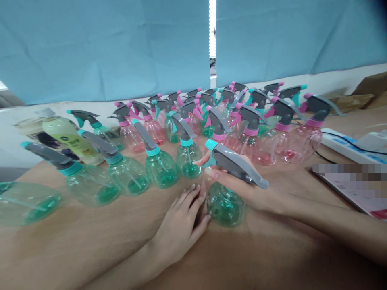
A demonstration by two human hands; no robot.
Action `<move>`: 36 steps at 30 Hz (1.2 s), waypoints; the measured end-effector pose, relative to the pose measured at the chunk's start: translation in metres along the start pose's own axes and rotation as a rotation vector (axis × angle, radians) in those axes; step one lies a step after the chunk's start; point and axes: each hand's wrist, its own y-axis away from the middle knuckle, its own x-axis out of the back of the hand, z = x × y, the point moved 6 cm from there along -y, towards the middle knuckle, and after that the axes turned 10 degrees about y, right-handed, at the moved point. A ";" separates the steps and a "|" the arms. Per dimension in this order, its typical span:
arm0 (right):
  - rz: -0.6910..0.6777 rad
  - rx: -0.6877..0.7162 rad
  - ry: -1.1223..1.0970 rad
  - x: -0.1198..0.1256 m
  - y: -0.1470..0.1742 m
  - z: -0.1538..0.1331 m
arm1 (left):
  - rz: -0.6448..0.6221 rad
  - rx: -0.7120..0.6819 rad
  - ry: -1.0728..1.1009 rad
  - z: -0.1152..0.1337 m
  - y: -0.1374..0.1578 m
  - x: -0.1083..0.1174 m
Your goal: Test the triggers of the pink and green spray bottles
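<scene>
In the head view, the right hand (252, 197) has its fingers closed round the neck and trigger of a spray bottle (226, 207), which stands at the near side of the table (60, 249) with green liquid inside; the left hand (181, 221) lies palm down just beside its base, fingers slightly bent and holding nothing (whether they touch the bottle, I cannot tell); green-collared bottles (161, 171) line up to the left; pink-collared bottles (304, 139) stand behind, near a white power strip (341, 143).
</scene>
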 end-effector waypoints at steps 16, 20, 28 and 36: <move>0.004 0.025 0.016 0.000 -0.001 -0.002 | 0.000 -0.004 -0.007 0.000 0.000 -0.001; -0.007 0.014 0.015 -0.001 -0.001 -0.001 | -0.014 0.008 -0.004 0.000 0.000 -0.001; -0.004 0.017 0.009 0.000 -0.001 0.000 | 0.010 0.002 0.011 0.000 0.000 0.000; 0.020 0.013 0.058 -0.001 -0.001 0.003 | -0.011 0.010 0.004 0.001 -0.001 0.000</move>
